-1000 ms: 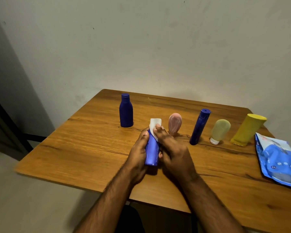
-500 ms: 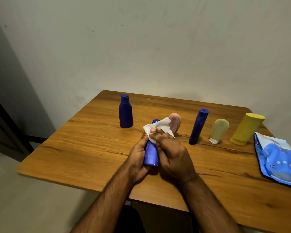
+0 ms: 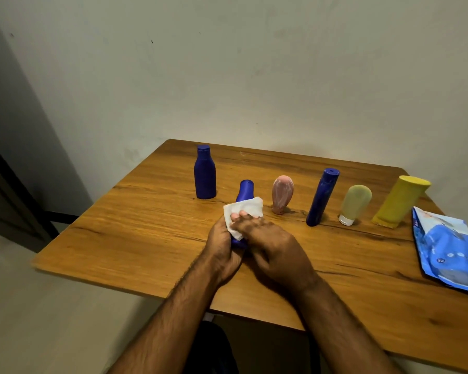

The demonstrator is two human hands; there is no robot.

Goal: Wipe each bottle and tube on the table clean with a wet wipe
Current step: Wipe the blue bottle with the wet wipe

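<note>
Left hand (image 3: 223, 251) grips the blue bottle (image 3: 244, 193) low, right hand (image 3: 274, 248) presses the wipe (image 3: 243, 211) around its middle, near the table's (image 3: 135, 228) centre.

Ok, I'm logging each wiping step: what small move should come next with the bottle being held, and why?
Probably slide the wet wipe up toward the cap. The left hand grips the small blue bottle low, the right hand presses the wipe round its middle, and the neck and cap stand bare above the wipe.
</note>
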